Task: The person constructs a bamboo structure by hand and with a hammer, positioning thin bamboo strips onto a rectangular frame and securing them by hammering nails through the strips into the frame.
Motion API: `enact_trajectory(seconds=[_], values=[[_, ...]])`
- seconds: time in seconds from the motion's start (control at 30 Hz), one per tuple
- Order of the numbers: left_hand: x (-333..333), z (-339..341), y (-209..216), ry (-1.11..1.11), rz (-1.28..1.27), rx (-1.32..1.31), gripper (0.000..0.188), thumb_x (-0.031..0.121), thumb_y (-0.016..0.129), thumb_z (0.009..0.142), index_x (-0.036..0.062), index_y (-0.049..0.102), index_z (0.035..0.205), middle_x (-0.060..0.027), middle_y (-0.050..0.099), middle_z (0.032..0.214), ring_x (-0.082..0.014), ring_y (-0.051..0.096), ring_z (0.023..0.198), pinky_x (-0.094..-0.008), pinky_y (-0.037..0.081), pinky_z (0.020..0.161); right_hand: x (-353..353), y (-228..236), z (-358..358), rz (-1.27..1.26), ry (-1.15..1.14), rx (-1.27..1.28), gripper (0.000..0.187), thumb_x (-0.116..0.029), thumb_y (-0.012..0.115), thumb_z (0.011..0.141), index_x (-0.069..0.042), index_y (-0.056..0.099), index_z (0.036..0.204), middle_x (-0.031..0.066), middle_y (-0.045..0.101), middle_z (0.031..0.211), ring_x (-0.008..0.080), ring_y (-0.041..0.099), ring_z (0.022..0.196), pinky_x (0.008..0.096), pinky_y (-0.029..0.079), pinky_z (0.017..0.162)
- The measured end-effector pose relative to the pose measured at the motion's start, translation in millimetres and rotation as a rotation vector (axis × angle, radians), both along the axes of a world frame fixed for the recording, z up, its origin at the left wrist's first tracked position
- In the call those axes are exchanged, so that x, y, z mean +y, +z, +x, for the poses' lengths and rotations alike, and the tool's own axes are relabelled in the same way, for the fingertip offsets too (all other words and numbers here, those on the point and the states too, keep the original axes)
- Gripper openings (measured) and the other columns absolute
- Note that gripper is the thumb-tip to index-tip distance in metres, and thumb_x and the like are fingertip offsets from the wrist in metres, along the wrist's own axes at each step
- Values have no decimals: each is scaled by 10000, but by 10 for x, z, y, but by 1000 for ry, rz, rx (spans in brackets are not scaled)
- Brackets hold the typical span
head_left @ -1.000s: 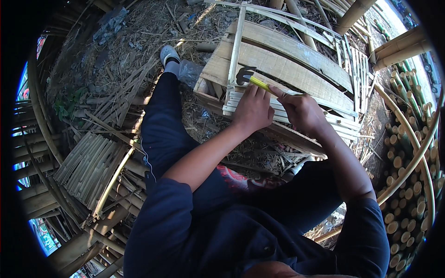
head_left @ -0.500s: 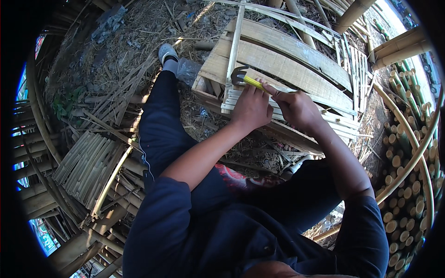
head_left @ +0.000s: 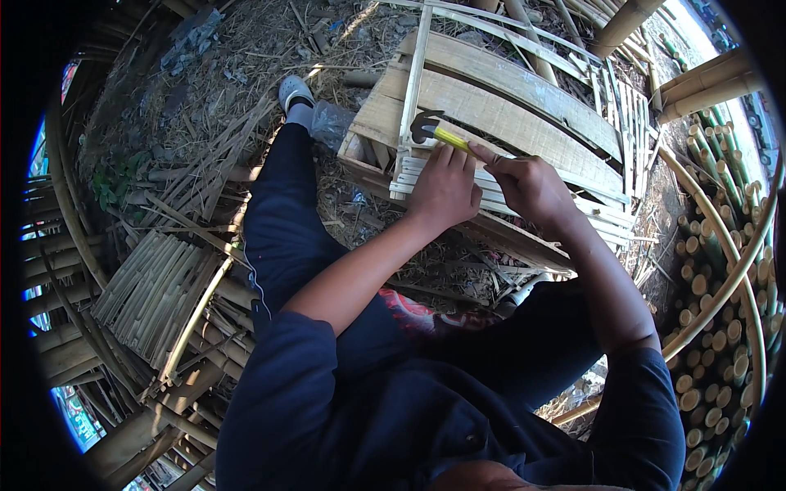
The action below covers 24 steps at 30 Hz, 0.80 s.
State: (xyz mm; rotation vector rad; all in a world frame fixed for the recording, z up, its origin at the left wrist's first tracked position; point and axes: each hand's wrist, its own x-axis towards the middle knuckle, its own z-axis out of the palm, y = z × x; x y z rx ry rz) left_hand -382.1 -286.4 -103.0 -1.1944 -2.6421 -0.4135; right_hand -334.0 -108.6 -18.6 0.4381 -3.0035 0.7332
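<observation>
My right hand (head_left: 536,190) is closed round the yellow handle of a claw hammer (head_left: 452,139). Its dark head lies to the left, just beyond the fingers of my left hand. My left hand (head_left: 444,190) is closed, fingers together, over a row of thin pale bamboo slats (head_left: 589,214); whatever the fingertips pinch is hidden. Those slats rest along the near side of a low wooden plank bench (head_left: 524,123). One upright-lying bamboo strip (head_left: 416,74) crosses the bench's left end, beside the hammer head.
Stacked bamboo poles (head_left: 716,352) fill the right side. A finished-looking slat panel (head_left: 155,299) leans at the left among bamboo poles. More strips (head_left: 634,123) lie at the bench's right end. A clear plastic bag (head_left: 329,124) sits by my outstretched foot. Straw and scraps cover the ground.
The hammer has shifted slightly up and to the right, its head a little higher over the bench. My right hand has moved slightly with it; my left hand stays nearly still.
</observation>
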Motion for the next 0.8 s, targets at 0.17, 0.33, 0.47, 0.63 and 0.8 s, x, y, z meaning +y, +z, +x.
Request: enact_trajectory(seconds=[0.17, 0.33, 0.47, 0.63, 0.8], values=[[-5, -5, 38, 6, -20, -46, 540, 295, 599, 855, -108, 610, 1214, -216, 615, 1145, -341, 542, 1146, -466, 355, 1160, 31, 53, 11, 3, -10, -14, 528, -32, 592, 866, -219, 657, 1355, 164, 644, 681, 353, 647, 593, 463, 533, 626], [-5, -27, -51, -32, 167, 158, 473, 202, 607, 805, -87, 582, 1178, -225, 589, 1078, -378, 558, 1094, -446, 443, 1059, -54, 47, -10, -8, 11, -58, 573, -24, 590, 861, -238, 633, 1390, 167, 627, 647, 355, 638, 581, 461, 534, 621], [7, -6, 25, -4, 2, -8, 530, 292, 598, 854, -101, 606, 1209, -218, 610, 1131, -350, 538, 1176, -472, 352, 1163, 111, -53, 1, -16, 14, 87, 576, -33, 581, 871, -251, 621, 1402, 176, 609, 627, 359, 641, 589, 461, 532, 611], [-7, 4, 52, 13, -65, -130, 580, 301, 580, 872, -118, 570, 1272, -250, 594, 1248, -364, 518, 1249, -465, 342, 1175, 26, 50, -4, 9, 11, 69, 530, -50, 591, 883, -248, 643, 1372, 181, 622, 648, 361, 651, 608, 463, 530, 605], [10, -3, -92, 6, 81, -8, 547, 221, 577, 847, -117, 555, 1276, -281, 570, 1336, -388, 479, 1351, -443, 367, 1167, -48, 79, -25, 43, 72, 5, 392, -37, 624, 904, -162, 705, 1268, 173, 648, 688, 358, 652, 605, 455, 528, 601]])
